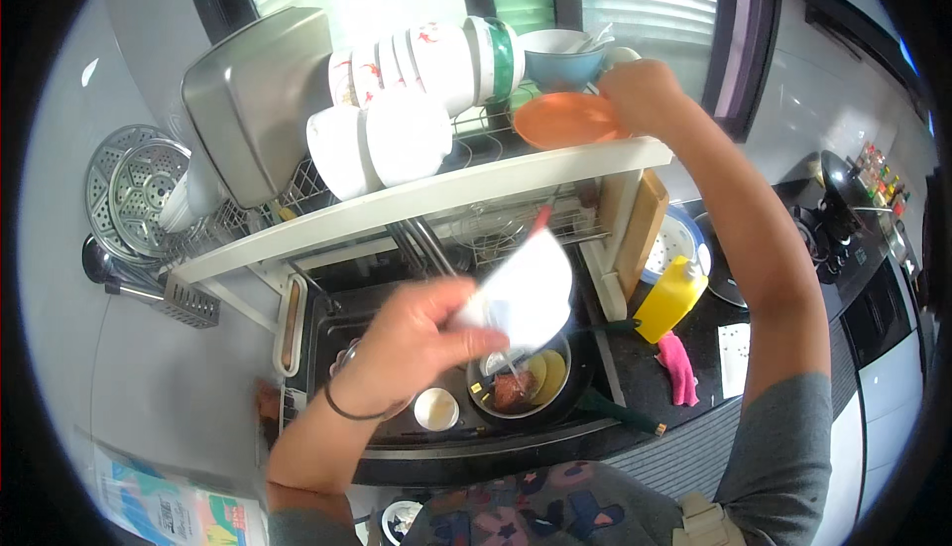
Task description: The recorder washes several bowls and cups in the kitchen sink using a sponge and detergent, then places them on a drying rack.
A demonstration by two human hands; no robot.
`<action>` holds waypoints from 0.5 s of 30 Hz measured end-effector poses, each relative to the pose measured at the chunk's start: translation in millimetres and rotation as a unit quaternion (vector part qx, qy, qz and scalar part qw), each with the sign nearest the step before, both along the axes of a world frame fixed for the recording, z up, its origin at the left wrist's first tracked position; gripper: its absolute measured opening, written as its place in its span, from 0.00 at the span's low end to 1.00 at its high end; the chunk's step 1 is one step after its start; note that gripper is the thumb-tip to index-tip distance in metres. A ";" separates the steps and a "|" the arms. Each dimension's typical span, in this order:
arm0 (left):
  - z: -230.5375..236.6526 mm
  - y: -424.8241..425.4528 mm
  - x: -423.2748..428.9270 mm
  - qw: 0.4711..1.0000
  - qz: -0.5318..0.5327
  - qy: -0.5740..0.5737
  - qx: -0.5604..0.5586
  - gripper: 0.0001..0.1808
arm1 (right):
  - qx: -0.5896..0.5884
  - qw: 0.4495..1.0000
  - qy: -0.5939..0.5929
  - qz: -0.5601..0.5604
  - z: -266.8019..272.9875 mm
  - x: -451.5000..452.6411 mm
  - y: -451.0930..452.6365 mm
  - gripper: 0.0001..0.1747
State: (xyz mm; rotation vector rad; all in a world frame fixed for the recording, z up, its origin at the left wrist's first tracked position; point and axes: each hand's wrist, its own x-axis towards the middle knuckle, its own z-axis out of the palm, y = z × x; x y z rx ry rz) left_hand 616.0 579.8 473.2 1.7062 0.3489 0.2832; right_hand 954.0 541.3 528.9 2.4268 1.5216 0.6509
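Low over the sink (316, 356), my left hand (424, 345) grips a white bowl (532, 289), which is tilted and blurred. My right hand (643, 96) is up at the rack's top shelf, its fingers at the rim of an orange plate (569, 120); whether they grip it is unclear. Below the white bowl, a round pan (520, 410) in the sink holds a sponge (513, 390) and yellow discs. A small white cup (436, 409) stands to the pan's left.
White bowls (439, 70), a blue bowl (561, 62) and a metal basin (253, 100) crowd the white rack (424, 200). A yellow bottle (671, 300) and a pink cloth (677, 371) lie right of the sink. A dark green handle (621, 412) juts over the sink's front right edge.
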 end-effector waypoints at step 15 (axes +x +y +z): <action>57.0 59.7 114.8 0.944 0.170 -0.230 -0.162 0.14 | 0.224 0.863 0.380 0.247 10.0 -79.0 -0.3 0.31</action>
